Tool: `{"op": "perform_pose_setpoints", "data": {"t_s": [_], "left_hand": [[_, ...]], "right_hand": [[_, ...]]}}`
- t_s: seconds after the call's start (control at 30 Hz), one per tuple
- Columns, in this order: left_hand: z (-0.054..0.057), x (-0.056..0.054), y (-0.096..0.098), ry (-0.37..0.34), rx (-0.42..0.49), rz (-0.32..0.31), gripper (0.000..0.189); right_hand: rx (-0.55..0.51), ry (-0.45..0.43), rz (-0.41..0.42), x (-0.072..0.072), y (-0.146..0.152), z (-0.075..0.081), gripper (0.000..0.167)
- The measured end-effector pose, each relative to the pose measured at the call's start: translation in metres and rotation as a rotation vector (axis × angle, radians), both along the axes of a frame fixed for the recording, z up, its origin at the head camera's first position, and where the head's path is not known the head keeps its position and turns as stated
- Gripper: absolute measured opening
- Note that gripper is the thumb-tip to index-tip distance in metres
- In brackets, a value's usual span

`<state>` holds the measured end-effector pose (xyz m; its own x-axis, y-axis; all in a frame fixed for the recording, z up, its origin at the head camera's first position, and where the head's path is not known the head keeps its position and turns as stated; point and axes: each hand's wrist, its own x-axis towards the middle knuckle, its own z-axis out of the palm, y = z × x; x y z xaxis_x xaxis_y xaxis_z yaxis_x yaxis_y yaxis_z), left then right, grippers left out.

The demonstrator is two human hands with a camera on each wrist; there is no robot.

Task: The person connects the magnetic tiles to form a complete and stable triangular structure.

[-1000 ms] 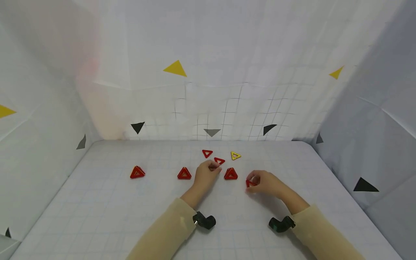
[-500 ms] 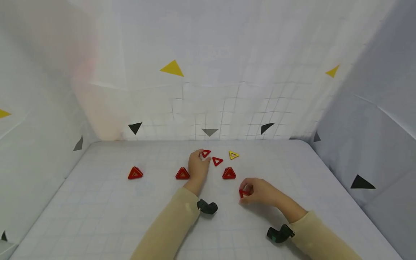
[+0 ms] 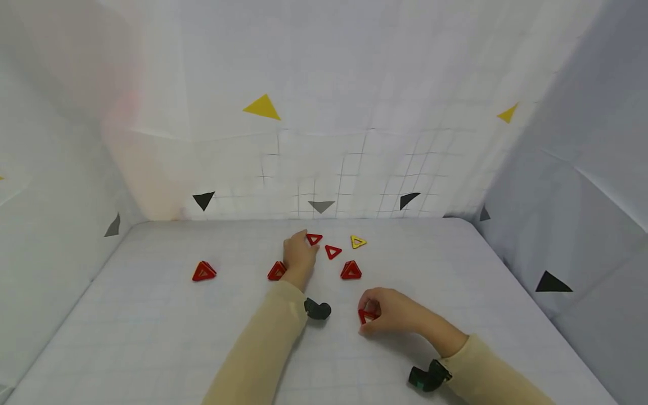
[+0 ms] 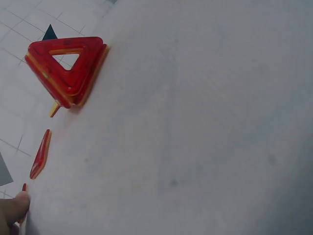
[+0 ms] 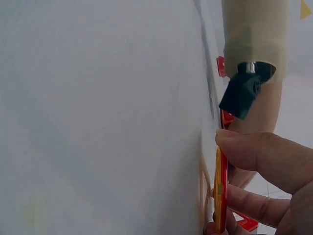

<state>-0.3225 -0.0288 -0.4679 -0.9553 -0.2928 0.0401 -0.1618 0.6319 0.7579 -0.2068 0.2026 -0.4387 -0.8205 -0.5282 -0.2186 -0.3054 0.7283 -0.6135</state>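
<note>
In the head view my left hand [image 3: 300, 254] reaches to the far part of the table, finger and thumb at the edges of a red triangular magnetic tile [image 3: 314, 239]. The left wrist view shows the thumb [image 4: 18, 205] against that tile's edge. Nearer the front, my right hand [image 3: 392, 312] pinches another red triangular tile [image 3: 365, 316], seen edge-on as the tile [image 5: 221, 191] in the right wrist view. Between the hands lie a red tile [image 3: 333, 252] and a red pyramid [image 3: 351, 270]. A second pyramid [image 3: 276, 271] is partly behind my left wrist.
Farther left stands a third red pyramid [image 3: 204, 271]. A yellow triangular tile [image 3: 358, 242] lies flat at the back. White sheets with black and yellow triangles, such as the back sheet [image 3: 324, 140], surround the white table [image 3: 152, 337].
My left hand has moved away from the middle red tile to the one farther back. The right hand has brought its tile nearer to the front and left. The view has shifted slightly.
</note>
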Motion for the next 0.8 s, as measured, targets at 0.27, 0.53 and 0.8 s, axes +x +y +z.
{"op": "perform_pose_setpoints", "data": {"t_s": [0.27, 0.53, 0.8], "left_hand": [[0.0061, 0.0001, -0.005, -0.057, -0.079, -0.052, 0.055], [0.005, -0.0019, -0.0022, -0.052, -0.112, -0.046, 0.053], [-0.0017, -0.0044, 0.0024, -0.028, -0.167, -0.094, 0.052]], "right_hand": [[-0.012, 0.014, 0.033, 0.0053, -0.0074, -0.0008, 0.033], [-0.014, 0.013, 0.024, 0.0074, -0.0077, -0.0003, 0.034], [-0.004, 0.009, 0.029, 0.0091, -0.0085, 0.0039, 0.033]]}}
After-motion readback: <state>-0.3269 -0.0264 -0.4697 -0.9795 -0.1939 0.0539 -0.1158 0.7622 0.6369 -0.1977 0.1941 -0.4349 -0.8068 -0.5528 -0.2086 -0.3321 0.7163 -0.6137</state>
